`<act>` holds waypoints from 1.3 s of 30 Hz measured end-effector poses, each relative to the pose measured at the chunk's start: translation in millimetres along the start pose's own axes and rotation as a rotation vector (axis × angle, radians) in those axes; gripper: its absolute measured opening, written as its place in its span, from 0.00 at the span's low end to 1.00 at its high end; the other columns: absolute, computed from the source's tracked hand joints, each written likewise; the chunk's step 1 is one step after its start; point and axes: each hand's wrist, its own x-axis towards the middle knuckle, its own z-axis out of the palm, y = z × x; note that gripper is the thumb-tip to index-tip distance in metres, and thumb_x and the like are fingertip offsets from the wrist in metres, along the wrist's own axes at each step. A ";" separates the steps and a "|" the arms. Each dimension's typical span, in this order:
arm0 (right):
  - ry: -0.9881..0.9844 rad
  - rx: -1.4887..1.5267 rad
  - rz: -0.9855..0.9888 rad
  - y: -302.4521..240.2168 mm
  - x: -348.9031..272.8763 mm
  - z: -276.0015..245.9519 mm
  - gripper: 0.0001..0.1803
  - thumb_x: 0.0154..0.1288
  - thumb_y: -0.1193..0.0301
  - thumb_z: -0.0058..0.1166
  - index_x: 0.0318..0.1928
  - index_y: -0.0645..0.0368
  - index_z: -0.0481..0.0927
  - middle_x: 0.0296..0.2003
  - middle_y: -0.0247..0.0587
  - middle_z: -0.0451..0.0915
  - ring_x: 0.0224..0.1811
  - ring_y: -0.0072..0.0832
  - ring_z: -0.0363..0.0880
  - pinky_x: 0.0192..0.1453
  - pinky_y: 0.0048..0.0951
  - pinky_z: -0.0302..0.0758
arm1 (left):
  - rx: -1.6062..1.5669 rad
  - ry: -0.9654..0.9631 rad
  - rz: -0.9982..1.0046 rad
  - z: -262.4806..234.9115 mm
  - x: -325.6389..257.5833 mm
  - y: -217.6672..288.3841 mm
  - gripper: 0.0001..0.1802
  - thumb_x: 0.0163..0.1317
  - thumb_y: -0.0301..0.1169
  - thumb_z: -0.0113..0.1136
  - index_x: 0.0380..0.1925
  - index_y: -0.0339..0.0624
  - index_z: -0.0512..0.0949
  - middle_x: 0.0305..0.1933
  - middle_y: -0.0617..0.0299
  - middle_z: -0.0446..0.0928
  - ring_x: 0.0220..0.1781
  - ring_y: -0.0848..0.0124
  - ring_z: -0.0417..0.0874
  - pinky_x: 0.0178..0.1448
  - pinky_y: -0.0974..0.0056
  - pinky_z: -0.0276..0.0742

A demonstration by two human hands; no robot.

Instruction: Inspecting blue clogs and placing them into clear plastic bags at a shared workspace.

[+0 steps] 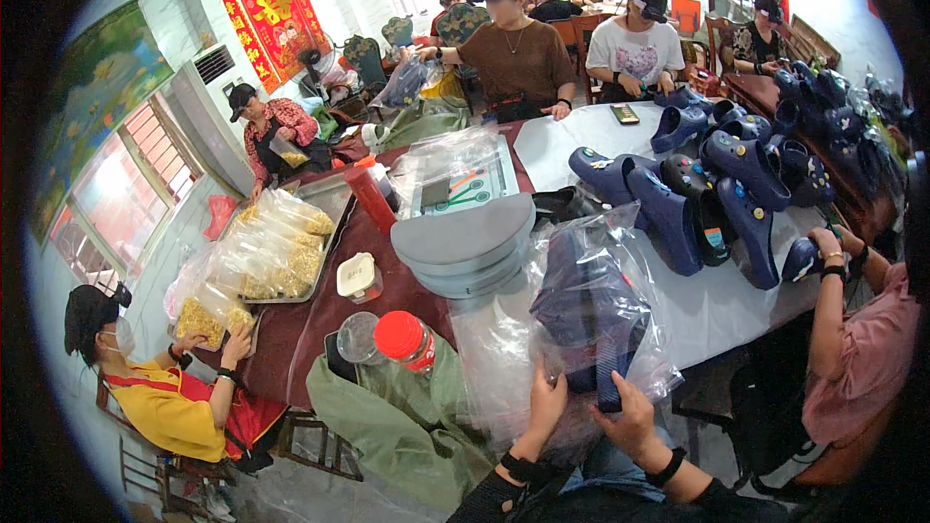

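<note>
Just in front of me lies a large clear plastic bag [494, 349] with navy clogs [586, 281] inside, seen through its shiny film. My left hand [544, 405] is closed on the bag's near edge, fingers pointing up. A narrow dark ridged piece [608, 390], which looks like part of a clog, sticks up at the bag's near side, and my right hand [632, 421] pinches its lower end. How many clogs the bag holds is hard to make out through the film.
Loose navy clogs [746, 165] are piled at the right. A grey rounded case [463, 247], a red-lidded jar [403, 337] and a white tub [358, 277] stand left of the bag. Green cloth [387, 416] hangs over the near edge. Co-workers sit around the table.
</note>
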 end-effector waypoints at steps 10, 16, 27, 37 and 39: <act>0.247 0.259 0.385 -12.1 13.0 -7.4 0.34 0.49 0.75 0.65 0.58 0.69 0.68 0.46 0.59 0.77 0.45 0.45 0.81 0.49 0.35 0.77 | 0.099 -0.228 -0.298 -7.0 -0.3 51.9 0.25 0.61 0.30 0.58 0.58 0.32 0.69 0.37 0.54 0.81 0.35 0.68 0.81 0.39 0.65 0.76; 0.378 0.525 0.546 -6.4 17.2 -6.6 0.34 0.51 0.78 0.63 0.60 0.69 0.67 0.47 0.50 0.77 0.45 0.29 0.78 0.49 0.27 0.75 | 0.033 -0.362 -0.336 -8.8 2.3 27.7 0.30 0.61 0.31 0.60 0.61 0.32 0.65 0.42 0.55 0.79 0.35 0.74 0.80 0.38 0.69 0.75; 0.406 0.743 0.622 -18.6 36.6 -12.0 0.35 0.56 0.80 0.61 0.64 0.69 0.61 0.52 0.43 0.72 0.49 0.25 0.74 0.53 0.25 0.73 | -0.191 -0.299 -0.484 -15.4 7.1 3.5 0.21 0.68 0.36 0.53 0.54 0.32 0.71 0.39 0.60 0.78 0.33 0.75 0.77 0.36 0.68 0.74; -0.007 0.305 0.197 4.3 -1.3 27.4 0.48 0.48 0.64 0.71 0.65 0.68 0.56 0.57 0.62 0.67 0.59 0.49 0.70 0.62 0.39 0.68 | -0.692 -0.192 -0.524 -16.2 -2.0 4.3 0.14 0.71 0.35 0.46 0.46 0.34 0.71 0.42 0.55 0.78 0.39 0.63 0.82 0.42 0.59 0.82; -0.049 0.372 0.192 10.7 -5.0 28.6 0.52 0.47 0.58 0.72 0.65 0.68 0.55 0.59 0.64 0.65 0.59 0.52 0.69 0.62 0.41 0.68 | -0.807 -0.174 -0.419 -17.6 -6.7 5.5 0.15 0.71 0.35 0.47 0.47 0.34 0.70 0.43 0.55 0.78 0.41 0.64 0.82 0.42 0.60 0.82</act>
